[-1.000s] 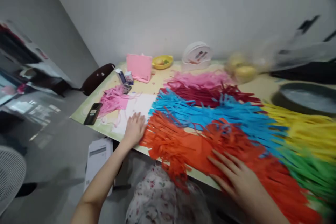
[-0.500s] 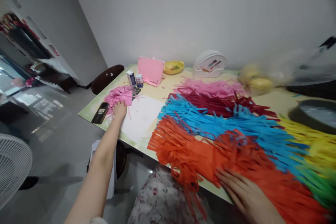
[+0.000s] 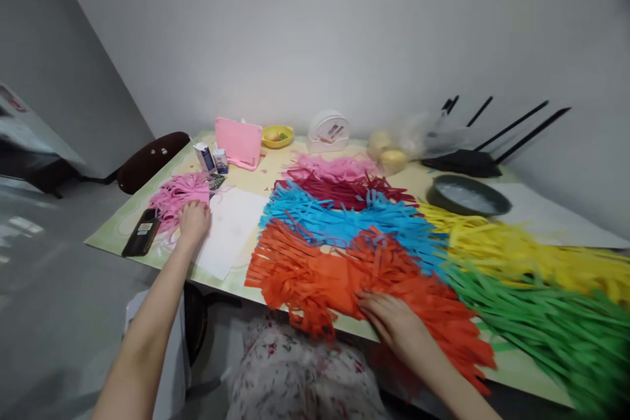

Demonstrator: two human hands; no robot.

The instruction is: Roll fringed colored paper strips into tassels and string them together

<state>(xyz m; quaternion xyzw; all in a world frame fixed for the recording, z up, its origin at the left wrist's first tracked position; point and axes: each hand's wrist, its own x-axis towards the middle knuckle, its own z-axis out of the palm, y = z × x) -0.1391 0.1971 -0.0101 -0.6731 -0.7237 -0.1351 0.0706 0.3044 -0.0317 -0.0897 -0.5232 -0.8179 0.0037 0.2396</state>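
At the table's left end, my left hand (image 3: 195, 222) rests on a bundle of pink fringed strips (image 3: 180, 191), its fingers bent and closed on the uncut edge. My right hand (image 3: 388, 315) lies on the orange fringed strips (image 3: 335, 279), fingers stretched out flat against them. Some orange ends hang over the table's front edge. Behind the orange are rows of blue fringe (image 3: 339, 220), dark red fringe (image 3: 339, 189) and a second pink fringe (image 3: 329, 167). A white sheet (image 3: 229, 230) lies between the left bundle and the coloured rows.
A phone (image 3: 142, 233) sits beside the left bundle; small cartons (image 3: 211, 159) and a pink tablet case (image 3: 239, 142) stand behind. Green fringe (image 3: 546, 321), yellow fringe (image 3: 522, 246) and a dark bowl (image 3: 467, 195) occupy the right. A yellow dish (image 3: 277, 136) is near the wall.
The view has turned right, bringing more of the yellow and green fringe and the dark bowl into sight. Both hands stay on the same pink and orange strips.
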